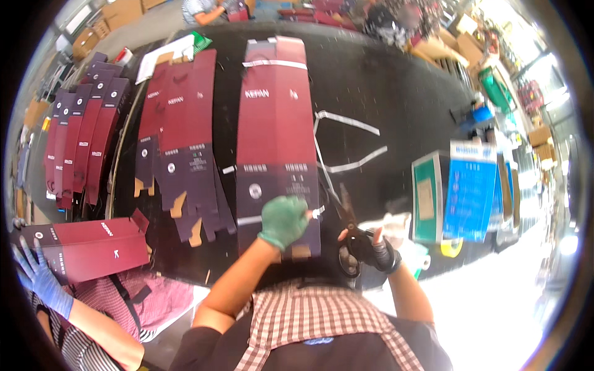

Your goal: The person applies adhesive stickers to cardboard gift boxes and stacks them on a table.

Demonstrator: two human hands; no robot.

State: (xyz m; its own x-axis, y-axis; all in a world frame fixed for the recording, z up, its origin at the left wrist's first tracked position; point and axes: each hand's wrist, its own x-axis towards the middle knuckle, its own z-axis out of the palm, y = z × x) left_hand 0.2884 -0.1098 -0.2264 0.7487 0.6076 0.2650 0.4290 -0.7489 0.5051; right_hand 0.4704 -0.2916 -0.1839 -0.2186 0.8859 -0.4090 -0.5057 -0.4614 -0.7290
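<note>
Your left hand (pixel 286 221), gloved in green, lies curled on the near end of one maroon carton bundle (pixel 275 127) on the tabletop (pixel 383 80); whether it grips the lower white strap (pixel 250 220) there, I cannot tell. One upper white strap (pixel 274 63) crosses the far end. Your right hand (pixel 373 250) grasps one pair of scissors (pixel 351 227), right of the bundle.
</note>
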